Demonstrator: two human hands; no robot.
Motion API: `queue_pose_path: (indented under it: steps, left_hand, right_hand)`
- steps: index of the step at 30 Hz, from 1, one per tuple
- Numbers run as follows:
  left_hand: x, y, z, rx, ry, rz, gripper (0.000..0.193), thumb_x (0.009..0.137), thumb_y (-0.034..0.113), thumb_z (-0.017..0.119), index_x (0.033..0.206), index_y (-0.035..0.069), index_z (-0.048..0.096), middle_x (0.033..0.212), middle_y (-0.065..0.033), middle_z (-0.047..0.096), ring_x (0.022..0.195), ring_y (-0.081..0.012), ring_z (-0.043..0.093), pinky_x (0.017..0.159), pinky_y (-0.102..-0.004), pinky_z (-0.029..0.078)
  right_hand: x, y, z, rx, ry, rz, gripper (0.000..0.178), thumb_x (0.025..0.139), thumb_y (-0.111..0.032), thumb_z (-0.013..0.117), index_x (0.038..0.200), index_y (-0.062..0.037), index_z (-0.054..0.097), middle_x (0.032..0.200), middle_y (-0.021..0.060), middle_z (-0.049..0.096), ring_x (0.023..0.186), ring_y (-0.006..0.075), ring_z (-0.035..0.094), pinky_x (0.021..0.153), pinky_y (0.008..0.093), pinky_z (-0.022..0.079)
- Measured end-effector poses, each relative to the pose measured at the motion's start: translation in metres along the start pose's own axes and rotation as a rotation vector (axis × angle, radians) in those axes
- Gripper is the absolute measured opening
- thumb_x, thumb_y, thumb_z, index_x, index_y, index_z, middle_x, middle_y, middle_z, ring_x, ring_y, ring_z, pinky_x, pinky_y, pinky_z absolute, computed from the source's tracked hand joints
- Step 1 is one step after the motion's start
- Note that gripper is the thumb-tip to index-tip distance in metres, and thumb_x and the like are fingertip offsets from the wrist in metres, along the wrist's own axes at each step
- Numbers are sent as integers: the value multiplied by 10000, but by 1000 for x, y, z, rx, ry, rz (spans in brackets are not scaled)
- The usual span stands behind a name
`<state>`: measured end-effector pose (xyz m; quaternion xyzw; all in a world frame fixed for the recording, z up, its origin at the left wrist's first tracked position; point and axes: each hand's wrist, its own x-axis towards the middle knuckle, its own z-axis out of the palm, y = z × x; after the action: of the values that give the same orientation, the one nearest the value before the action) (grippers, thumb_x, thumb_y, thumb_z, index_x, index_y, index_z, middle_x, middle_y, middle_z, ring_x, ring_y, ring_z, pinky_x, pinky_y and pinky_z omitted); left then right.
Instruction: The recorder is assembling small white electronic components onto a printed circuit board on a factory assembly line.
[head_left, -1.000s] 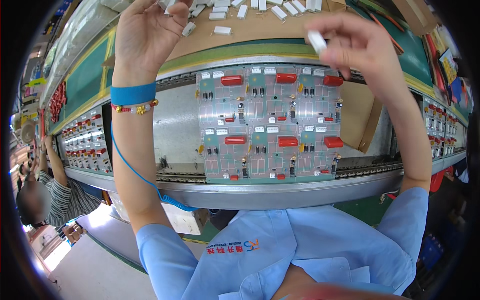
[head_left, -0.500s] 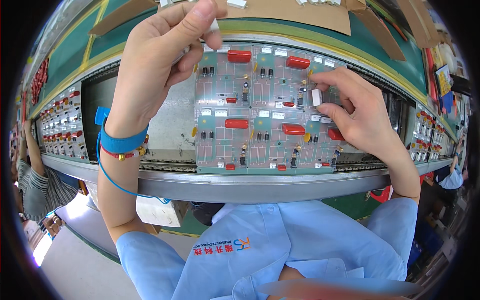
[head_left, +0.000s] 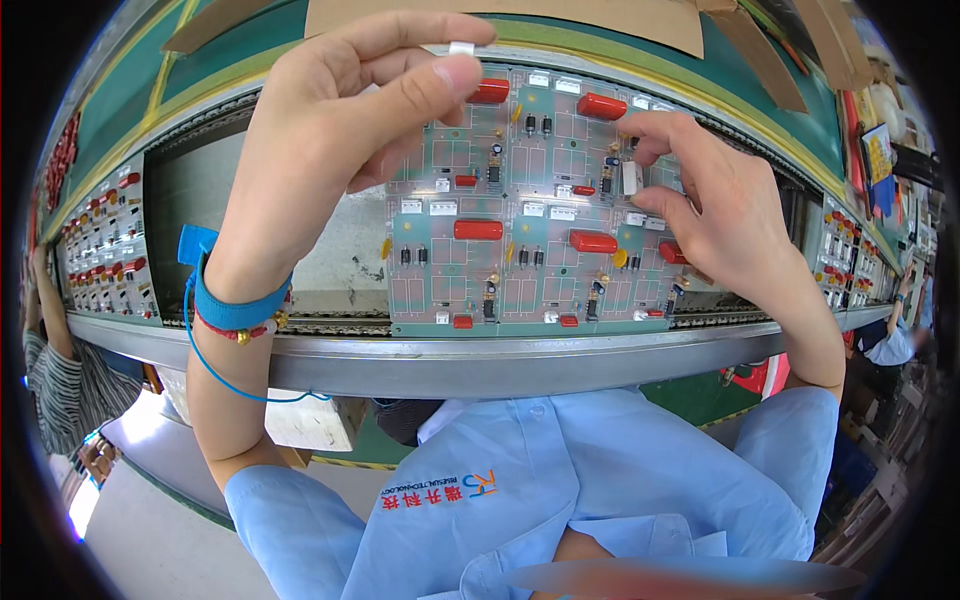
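My left hand (head_left: 370,110) is raised above the far left of the circuit boards. Its thumb and index finger pinch a small white component (head_left: 461,48), and another bit of white shows behind the fingers. My right hand (head_left: 705,190) is over the right-hand boards, fingers curved. A white block-shaped component (head_left: 631,178) sits at its thumb tip, seemingly gripped, though the other fingertips partly hide from view. Beneath both hands lies a panel of green circuit boards (head_left: 470,275) bearing red capacitors (head_left: 478,230), white connectors (head_left: 443,208), black diodes and yellow discs.
The boards lie across a conveyor with a metal front rail (head_left: 520,360). More populated boards (head_left: 105,250) stand at the left, others (head_left: 850,255) at the right. Cardboard (head_left: 520,25) lies beyond the track. A blue wrist strap (head_left: 240,305) trails a cord. Co-workers are at both sides.
My left hand has moved right, and the white component now shows clearly between thumb and index finger. My right hand keeps nearly the same pose. The boards appear slightly higher in view.
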<state>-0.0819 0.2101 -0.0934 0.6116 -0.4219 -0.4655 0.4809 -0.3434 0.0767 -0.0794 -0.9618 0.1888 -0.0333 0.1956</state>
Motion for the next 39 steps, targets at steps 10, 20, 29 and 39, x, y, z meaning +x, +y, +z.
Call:
queue_pose_path:
  steps: [10, 20, 29, 39]
  left_hand:
    - [-18, 9, 31, 237, -53, 47, 325, 872, 75, 740, 1172, 6, 636, 847, -6, 683, 724, -61, 544, 670, -234, 432]
    - [-12, 8, 61, 926, 15, 259, 264, 798, 139, 784, 1031, 67, 681, 833, -69, 602, 677, -267, 642, 565, -370, 504]
    - [-8, 20, 60, 1085, -101, 291, 246, 834, 166, 743, 1059, 88, 681, 861, -71, 609, 700, -301, 652, 572, -395, 511]
    - [-2, 24, 61, 1149, -197, 362, 267, 811, 59, 738, 1074, 55, 692, 855, -99, 616, 718, -243, 647, 613, -362, 504]
  right_hand:
    - [26, 23, -21, 23, 71, -170, 418, 820, 18, 728, 1225, -44, 644, 964, 47, 703, 766, 102, 664, 621, 234, 505]
    - [88, 56, 0, -370, 554, -208, 98, 851, -78, 638, 908, 0, 623, 867, 127, 595, 798, 296, 654, 655, 376, 533]
    - [101, 63, 3, -417, 491, -393, 126, 810, -60, 636, 922, -21, 592, 880, 115, 641, 716, 251, 682, 571, 342, 538]
    - [67, 43, -25, 98, 392, -229, 215, 846, -46, 652, 1057, -5, 659, 884, 129, 664, 768, 254, 687, 646, 355, 533]
